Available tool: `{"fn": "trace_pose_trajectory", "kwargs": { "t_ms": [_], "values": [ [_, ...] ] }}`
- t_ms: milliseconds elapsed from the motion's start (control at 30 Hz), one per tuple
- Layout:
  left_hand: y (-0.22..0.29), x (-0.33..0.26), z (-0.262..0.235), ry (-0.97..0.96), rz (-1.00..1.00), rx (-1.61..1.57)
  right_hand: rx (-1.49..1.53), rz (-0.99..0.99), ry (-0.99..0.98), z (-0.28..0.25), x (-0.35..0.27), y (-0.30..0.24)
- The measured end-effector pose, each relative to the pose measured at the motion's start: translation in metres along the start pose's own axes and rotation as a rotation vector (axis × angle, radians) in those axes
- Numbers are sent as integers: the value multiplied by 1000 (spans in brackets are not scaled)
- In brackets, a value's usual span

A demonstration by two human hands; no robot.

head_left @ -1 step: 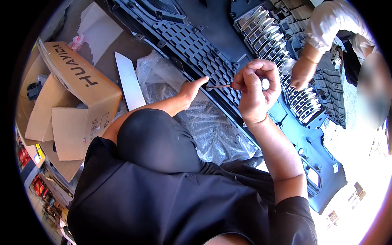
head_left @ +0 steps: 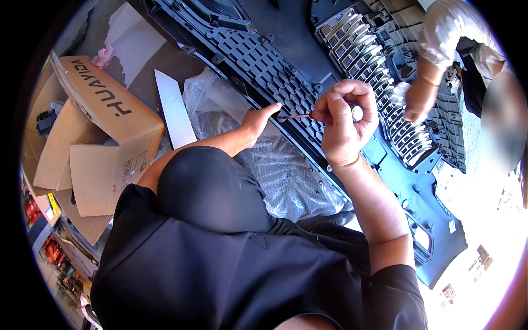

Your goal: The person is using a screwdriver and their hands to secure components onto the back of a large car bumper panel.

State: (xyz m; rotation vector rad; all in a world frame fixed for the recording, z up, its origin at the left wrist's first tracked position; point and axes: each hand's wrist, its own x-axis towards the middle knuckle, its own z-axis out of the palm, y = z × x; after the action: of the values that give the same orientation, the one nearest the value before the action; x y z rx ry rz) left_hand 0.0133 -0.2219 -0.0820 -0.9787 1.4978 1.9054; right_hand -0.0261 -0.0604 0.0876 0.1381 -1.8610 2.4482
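Reaches past a raised knee (head_left: 212, 187) in dark cloth with the bare left forearm (head_left: 214, 144), stretching out the bare left hand (head_left: 256, 124), one digit extended and the remaining fingers mostly hidden. Lifts the bare right forearm (head_left: 378, 206) from a short black sleeve (head_left: 399, 289), wrist nearly straight. Curls the bare right hand (head_left: 350, 121) into a closed pinch, knuckles arched, thumb brought up against bent fingers.
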Motion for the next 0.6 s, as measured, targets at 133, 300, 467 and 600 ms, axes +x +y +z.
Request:
{"fn": "trace_pose_trajectory", "kwargs": {
  "t_ms": [133, 300, 467, 600],
  "values": [
    [4, -4, 0, -25, 0, -18, -20, 6, -8, -1, -1, 1],
    [2, -4, -1, -15, -6, -8, -132, -23, -20, 0, -11, -1],
    [-3, 2, 3, -44, 35, -57, -674, -420, -423, -27, -7, -16],
    [-10, 4, -2, -39, 52, -89, -929, -461, -622, -27, 7, -55]
  ]
}}
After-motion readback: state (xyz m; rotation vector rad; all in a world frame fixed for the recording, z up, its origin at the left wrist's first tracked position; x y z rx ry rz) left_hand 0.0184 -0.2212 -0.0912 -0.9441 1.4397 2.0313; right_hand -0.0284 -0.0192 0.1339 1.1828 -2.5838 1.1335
